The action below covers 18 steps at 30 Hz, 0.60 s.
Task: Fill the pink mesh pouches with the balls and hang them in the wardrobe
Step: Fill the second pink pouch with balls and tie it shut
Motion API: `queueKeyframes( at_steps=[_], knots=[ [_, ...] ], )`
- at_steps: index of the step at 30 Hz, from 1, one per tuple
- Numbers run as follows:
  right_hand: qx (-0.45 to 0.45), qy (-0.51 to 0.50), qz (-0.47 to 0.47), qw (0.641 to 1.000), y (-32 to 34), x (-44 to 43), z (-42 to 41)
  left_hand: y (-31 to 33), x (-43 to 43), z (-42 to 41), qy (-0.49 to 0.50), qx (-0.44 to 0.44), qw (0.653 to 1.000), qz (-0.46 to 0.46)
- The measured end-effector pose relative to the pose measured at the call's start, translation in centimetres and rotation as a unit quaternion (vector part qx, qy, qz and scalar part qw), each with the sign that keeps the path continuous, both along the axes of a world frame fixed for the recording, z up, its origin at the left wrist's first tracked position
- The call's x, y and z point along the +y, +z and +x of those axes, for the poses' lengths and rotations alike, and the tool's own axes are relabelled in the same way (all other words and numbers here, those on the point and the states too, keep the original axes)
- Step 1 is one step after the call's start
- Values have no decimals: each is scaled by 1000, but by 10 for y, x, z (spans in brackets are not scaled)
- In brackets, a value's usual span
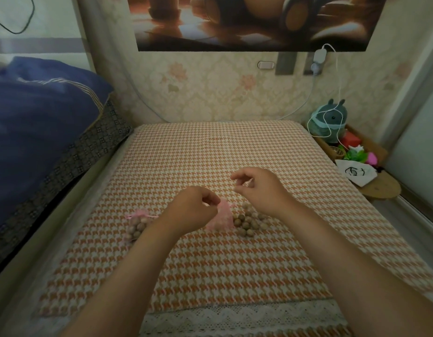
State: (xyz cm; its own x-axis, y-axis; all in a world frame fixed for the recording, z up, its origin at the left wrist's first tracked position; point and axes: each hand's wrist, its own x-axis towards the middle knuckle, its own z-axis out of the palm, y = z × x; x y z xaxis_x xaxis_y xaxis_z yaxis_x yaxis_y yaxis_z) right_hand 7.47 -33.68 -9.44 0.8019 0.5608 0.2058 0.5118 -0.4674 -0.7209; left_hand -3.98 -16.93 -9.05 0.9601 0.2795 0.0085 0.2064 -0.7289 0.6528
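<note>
Pinching the pink pouch beside the balls was the left hand; the right hand had curled fingers, grasp unclear.

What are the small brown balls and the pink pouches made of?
The balls look like plain wood: matt tan, no shine; grain too small to see. The filled pouch and the held pouch look like sheer pink mesh fabric: balls show through the first, the second hangs limp.

Lighting: dim, warm, even; faint shadow beneath the left hand pinching the pink pouch. Focus: soft throughout, smeared at that grip. Distortion: wide-angle bowing far from it, at the edges.
</note>
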Motion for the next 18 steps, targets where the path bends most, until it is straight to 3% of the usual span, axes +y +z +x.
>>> queueKeyframes(
  at_steps=[2, 5, 13, 15, 18],
  knots=[
    [10, 46, 39, 998, 7, 10, -15, 0, 1, 1, -6, -2, 1000, 1],
    [-1, 83, 27, 996, 7, 17, -28, 1, 0, 2, -4, -3, 1000, 2],
    [-6, 35, 37, 999, 5, 11, -22, 0, 6, 1, 4, -12, 1000, -5],
    [-24, 9, -15, 1000, 2, 8, -16, 2, 8, 0, 10, -11, 1000, 1],
    [-53, 19, -197, 979, -10, 6, -14, 3, 9, 0, 19, -12, 1000, 7]
  ],
)
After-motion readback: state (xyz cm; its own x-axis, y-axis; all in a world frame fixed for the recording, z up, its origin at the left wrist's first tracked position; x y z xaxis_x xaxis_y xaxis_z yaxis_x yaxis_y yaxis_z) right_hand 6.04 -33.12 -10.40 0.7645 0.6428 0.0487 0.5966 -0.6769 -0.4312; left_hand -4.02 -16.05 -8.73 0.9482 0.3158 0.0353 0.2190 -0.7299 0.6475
